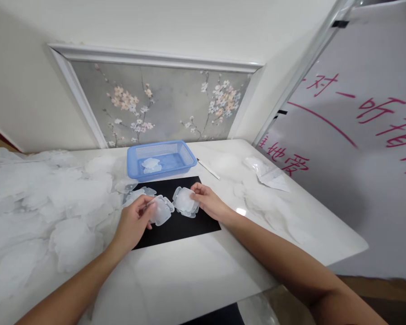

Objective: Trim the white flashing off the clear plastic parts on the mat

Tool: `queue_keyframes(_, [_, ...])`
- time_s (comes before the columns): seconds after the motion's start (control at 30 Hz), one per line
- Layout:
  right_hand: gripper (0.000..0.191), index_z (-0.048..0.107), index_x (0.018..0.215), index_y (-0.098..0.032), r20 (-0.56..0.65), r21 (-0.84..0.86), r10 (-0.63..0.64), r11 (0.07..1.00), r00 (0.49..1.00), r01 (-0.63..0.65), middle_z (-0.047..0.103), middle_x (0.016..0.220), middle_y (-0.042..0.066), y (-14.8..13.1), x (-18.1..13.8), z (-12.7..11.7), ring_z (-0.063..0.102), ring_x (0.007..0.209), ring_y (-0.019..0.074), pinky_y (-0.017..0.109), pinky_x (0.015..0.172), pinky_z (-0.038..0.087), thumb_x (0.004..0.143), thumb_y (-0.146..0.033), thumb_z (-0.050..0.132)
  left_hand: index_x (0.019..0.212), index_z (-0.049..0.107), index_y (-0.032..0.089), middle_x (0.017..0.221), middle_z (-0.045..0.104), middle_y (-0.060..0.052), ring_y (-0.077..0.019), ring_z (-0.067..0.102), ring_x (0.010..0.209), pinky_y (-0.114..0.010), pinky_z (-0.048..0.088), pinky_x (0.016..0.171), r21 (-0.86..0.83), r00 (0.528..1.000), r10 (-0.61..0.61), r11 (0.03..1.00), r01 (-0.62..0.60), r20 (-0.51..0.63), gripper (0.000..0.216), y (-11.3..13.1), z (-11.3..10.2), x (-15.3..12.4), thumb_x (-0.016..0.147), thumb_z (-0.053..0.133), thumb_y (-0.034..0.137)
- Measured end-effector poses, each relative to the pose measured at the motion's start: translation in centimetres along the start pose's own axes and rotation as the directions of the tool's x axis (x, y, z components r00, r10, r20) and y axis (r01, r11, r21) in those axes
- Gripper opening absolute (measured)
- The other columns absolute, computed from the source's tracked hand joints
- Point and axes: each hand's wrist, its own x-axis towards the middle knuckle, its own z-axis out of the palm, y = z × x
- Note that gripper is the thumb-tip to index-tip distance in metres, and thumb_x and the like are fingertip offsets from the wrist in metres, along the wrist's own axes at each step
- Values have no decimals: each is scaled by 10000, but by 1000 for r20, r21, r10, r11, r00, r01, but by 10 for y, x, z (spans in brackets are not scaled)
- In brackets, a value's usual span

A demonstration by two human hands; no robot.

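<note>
My left hand [138, 216] pinches a translucent white silicone stretch lid [162, 211] with small tabs round its edge. In my right hand [205, 198] is a similar translucent lid [185, 201], gripped at its right side between thumb and fingers; it may be more than one layer. The two lids are held side by side above a black mat [176, 232], their edges close together. Behind my left hand, more lids [140, 195] lie at the mat's left edge, partly hidden by that hand.
A blue plastic basket [133, 169] with a few lids [151, 164] inside stands behind the mat. A white pen [209, 169] lies right of it. A large heap of translucent lids [71, 194] covers the table's left. A clear plastic bag [267, 174] lies right, near the whiteboard [341, 189].
</note>
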Motion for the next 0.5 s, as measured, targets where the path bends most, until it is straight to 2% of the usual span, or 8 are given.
queue_keyframes(0.1, [290, 527, 858, -214, 30, -40, -17, 999, 999, 18, 604, 703, -53, -1, -2, -1, 542, 592, 109, 235, 567, 413, 630, -199, 706, 907, 567, 207, 730, 672, 8, -130, 604, 515, -247, 504, 484, -357, 985, -121, 921, 158, 124, 326, 0, 1, 2, 798, 625, 509])
queue_keyframes(0.17, [364, 532, 979, -228, 77, -101, -46, 993, 996, 53, 640, 806, -36, -3, -4, 0, 575, 659, 126, 253, 618, 437, 646, -186, 675, 930, 561, 205, 753, 689, -7, -156, 659, 626, -237, 538, 512, -487, 967, -166, 839, 241, 192, 337, 0, 2, 3, 773, 674, 480])
queue_keyframes(0.23, [418, 533, 1076, -235, 150, -241, -96, 962, 984, 131, 654, 939, -7, -6, -8, 1, 600, 769, 151, 279, 692, 454, 679, -197, 658, 954, 570, 195, 804, 707, -27, -170, 688, 704, -240, 567, 557, -552, 953, -189, 781, 292, 237, 312, -1, 4, 4, 776, 694, 420])
queue_keyframes(0.33, [397, 559, 1108, -228, 231, -513, -176, 814, 957, 273, 632, 1073, 27, -7, -13, 6, 591, 915, 189, 325, 807, 448, 726, -235, 669, 981, 588, 178, 875, 725, -52, -182, 709, 748, -256, 592, 610, -619, 944, -198, 716, 322, 263, 253, -2, 5, 5, 793, 686, 315])
queue_keyframes(0.4, [368, 571, 1097, -225, 211, -620, -226, 721, 951, 309, 620, 1083, 32, -6, -15, 9, 581, 948, 199, 344, 849, 439, 741, -235, 666, 1011, 596, 171, 912, 732, -60, -189, 717, 771, -273, 603, 646, -657, 941, -199, 676, 333, 272, 230, -2, 5, 6, 807, 662, 256])
queue_keyframes(0.5, [474, 534, 1186, -239, 141, -648, -268, 703, 953, 293, 599, 1018, 19, -4, -15, 10, 586, 923, 193, 342, 841, 446, 728, -196, 648, 1051, 602, 158, 943, 738, -71, -197, 724, 802, -296, 609, 689, -695, 936, -197, 628, 349, 292, 225, -2, 4, 7, 828, 605, 192])
